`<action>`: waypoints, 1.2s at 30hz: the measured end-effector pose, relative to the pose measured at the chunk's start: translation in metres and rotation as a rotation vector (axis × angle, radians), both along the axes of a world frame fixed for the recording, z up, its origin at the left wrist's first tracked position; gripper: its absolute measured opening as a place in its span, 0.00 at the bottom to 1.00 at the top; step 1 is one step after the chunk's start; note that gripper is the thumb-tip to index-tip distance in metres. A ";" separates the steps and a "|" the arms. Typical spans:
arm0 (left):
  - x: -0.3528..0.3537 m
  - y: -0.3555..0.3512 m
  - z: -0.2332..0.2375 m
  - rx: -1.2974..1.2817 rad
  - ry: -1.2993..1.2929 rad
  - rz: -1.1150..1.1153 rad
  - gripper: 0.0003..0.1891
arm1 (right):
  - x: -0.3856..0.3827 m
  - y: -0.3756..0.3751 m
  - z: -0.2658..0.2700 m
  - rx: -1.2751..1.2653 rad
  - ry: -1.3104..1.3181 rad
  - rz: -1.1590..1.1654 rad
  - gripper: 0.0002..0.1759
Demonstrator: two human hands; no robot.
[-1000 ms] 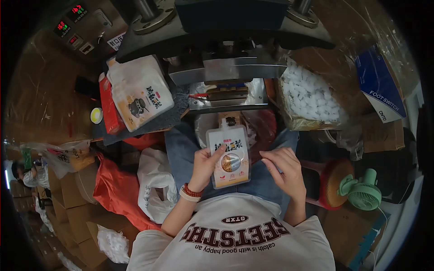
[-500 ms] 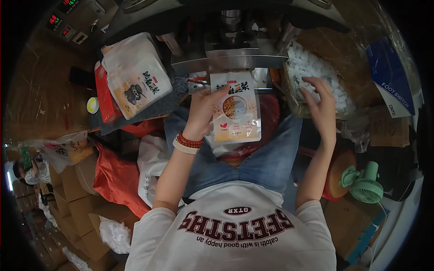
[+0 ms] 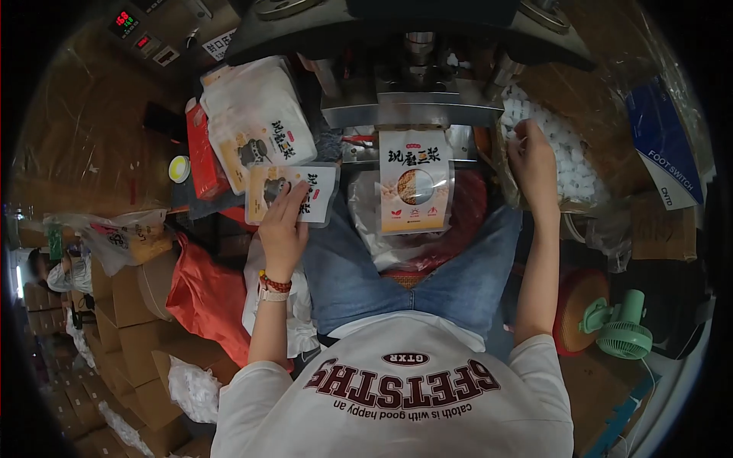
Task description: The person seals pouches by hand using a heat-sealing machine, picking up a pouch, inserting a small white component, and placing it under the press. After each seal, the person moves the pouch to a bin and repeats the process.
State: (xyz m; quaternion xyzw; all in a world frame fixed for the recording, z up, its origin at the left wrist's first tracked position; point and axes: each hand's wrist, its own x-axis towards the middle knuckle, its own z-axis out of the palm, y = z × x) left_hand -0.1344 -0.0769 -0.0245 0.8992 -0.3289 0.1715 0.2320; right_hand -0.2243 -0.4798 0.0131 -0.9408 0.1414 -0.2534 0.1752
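Filling the view at 12 o'clock, the dark press (image 3: 427, 34) spans the top, its metal bar (image 3: 416, 113) running crosswise below. Beneath it the blue jeans (image 3: 397, 294) reach towards 5 o'clock. At 2 o'clock an open box (image 3: 513, 179) holds many small white pieces (image 3: 561, 149), with a blue FOOT SWITCH box (image 3: 663, 145) farther out. The stack of printed pouches (image 3: 263, 114) lies between 10 and 11 o'clock, overlapping a red box (image 3: 202, 153); a green fan (image 3: 624, 328) stands at 4 o'clock. Just off centre towards 1 o'clock, a printed pouch (image 3: 414, 183) has its top edge at the metal bar and its lettering upright. Towards 10 o'clock, the held pouch (image 3: 321, 195) lies sideways under the left hand (image 3: 284, 221), just beside the stack's lower edge; the fingers are close together across its face, the thumb's grip unclear. The right hand (image 3: 531, 156) hovers at the open box's left side, fingers curled and bunched; whether they pinch a piece, I cannot tell. Smallest, a yellow-topped tin (image 3: 179, 169) sits near 10 o'clock.
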 end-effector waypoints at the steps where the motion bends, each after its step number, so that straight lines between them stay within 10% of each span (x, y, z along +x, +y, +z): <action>1: -0.004 -0.001 0.007 -0.003 -0.005 0.013 0.32 | -0.003 0.002 0.002 0.031 -0.048 -0.045 0.09; 6: -0.037 -0.023 0.037 -0.635 0.389 0.031 0.23 | -0.039 0.057 0.051 0.428 -0.470 0.133 0.15; 11: -0.059 -0.058 0.065 -0.405 0.099 -0.199 0.23 | -0.045 0.135 0.057 0.337 -0.464 0.764 0.21; 16: -0.062 -0.063 0.085 -0.335 0.098 -0.380 0.23 | -0.051 0.131 0.065 0.428 -0.407 0.896 0.20; 20: -0.063 -0.083 0.045 -0.419 0.537 -0.428 0.10 | -0.047 0.126 0.056 0.575 -0.219 0.686 0.19; 23: -0.047 -0.108 0.024 -0.681 1.409 -0.171 0.13 | -0.043 0.110 0.063 0.530 -0.314 0.366 0.22; 26: -0.020 -0.127 0.036 -1.017 1.618 -0.225 0.13 | -0.047 0.079 0.082 0.378 -0.358 0.109 0.18; 36: 0.020 -0.128 0.029 -0.874 1.504 -0.235 0.18 | 0.003 0.017 -0.002 0.167 0.079 -0.114 0.17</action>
